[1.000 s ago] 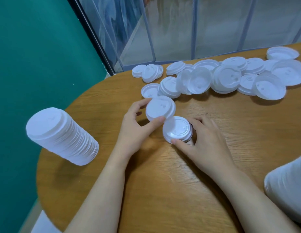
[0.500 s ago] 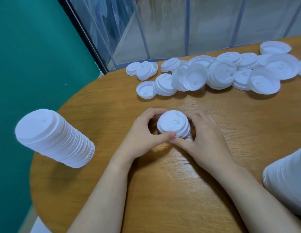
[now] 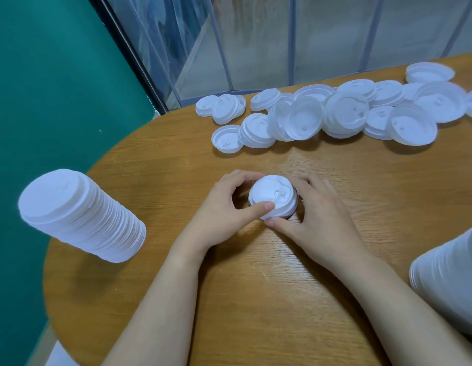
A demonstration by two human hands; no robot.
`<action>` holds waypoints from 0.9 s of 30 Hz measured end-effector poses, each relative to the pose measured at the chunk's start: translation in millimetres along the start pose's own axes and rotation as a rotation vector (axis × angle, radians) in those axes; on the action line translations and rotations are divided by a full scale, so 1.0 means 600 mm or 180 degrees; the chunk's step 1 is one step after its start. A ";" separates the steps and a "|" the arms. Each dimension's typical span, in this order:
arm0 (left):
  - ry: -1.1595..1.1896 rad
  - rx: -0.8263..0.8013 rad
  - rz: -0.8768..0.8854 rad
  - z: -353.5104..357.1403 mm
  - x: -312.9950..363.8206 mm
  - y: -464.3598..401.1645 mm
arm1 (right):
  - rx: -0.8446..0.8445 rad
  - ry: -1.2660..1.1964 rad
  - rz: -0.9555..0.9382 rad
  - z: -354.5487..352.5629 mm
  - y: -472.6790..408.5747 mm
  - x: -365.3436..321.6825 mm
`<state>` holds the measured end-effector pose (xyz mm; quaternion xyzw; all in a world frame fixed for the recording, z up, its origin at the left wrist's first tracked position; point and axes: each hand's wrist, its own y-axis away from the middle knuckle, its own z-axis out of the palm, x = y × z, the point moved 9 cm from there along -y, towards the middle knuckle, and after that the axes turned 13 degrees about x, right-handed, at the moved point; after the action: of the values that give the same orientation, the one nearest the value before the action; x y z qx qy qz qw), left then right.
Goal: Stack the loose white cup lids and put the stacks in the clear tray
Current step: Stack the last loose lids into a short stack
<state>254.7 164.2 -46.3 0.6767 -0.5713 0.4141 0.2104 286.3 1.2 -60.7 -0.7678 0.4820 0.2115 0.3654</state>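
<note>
I have both hands curled round a small stack of lids (image 3: 273,198) mid-counter, left hand (image 3: 224,210) and right hand (image 3: 318,220) each with a pinching grip on its rim, I judge to square it up. Loose lids (image 3: 335,114) sprawl along the far edge, a tall stack (image 3: 79,215) stands near left, and the wooden counter (image 3: 256,299) sits against a green wall (image 3: 45,75); I see no tray.

Both hands, left hand (image 3: 219,207) and right hand (image 3: 319,215), grip small lid stack (image 3: 273,199) on table (image 3: 256,299).

One head-worn wide view looks forward and down, close over the wooden table (image 3: 256,299).
</note>
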 end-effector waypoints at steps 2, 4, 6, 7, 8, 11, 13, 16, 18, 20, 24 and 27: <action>0.0017 0.0005 0.0005 0.000 -0.001 -0.001 | -0.0021 0.0029 0.0001 0.001 0.000 0.001; 0.0003 0.0011 0.0034 0.001 0.000 -0.001 | 0.0007 0.0033 -0.0015 0.000 0.000 0.002; -0.0026 0.0022 0.0088 0.002 0.001 0.000 | 0.0045 -0.0020 -0.0031 -0.002 0.001 0.001; -0.0054 0.0064 0.0142 0.001 0.002 -0.002 | 0.0056 -0.0055 -0.0029 -0.002 0.002 0.000; -0.0101 0.0169 0.0211 -0.002 0.003 -0.005 | 0.0060 -0.0073 -0.0029 -0.002 0.002 0.000; -0.0383 0.0926 0.0310 -0.032 -0.012 -0.027 | 0.0044 -0.0011 -0.0040 -0.001 0.000 0.000; -0.0731 0.1325 0.0318 -0.053 -0.026 -0.050 | 0.0019 0.0010 -0.0004 -0.002 0.000 0.001; -0.1318 0.1216 0.0294 -0.060 -0.046 -0.089 | 0.0015 -0.0001 -0.0016 -0.001 0.000 0.001; -0.1534 0.1057 0.0241 -0.058 -0.060 -0.103 | 0.0008 -0.0012 -0.0021 0.000 0.000 0.003; -0.1609 0.1151 0.0348 -0.062 -0.062 -0.102 | 0.0007 -0.0056 -0.0029 0.001 0.002 0.004; -0.1698 0.1315 0.0520 -0.070 -0.053 -0.080 | 0.0040 -0.0037 -0.0028 0.001 0.001 0.003; -0.1668 0.1300 0.0522 -0.079 -0.050 -0.061 | 0.0057 -0.0024 -0.0025 0.000 0.000 0.001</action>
<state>274.0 227.8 -36.6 0.7400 -0.5638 0.3475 -0.1174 286.3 0.8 -60.9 -0.7655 0.4794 0.2087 0.3749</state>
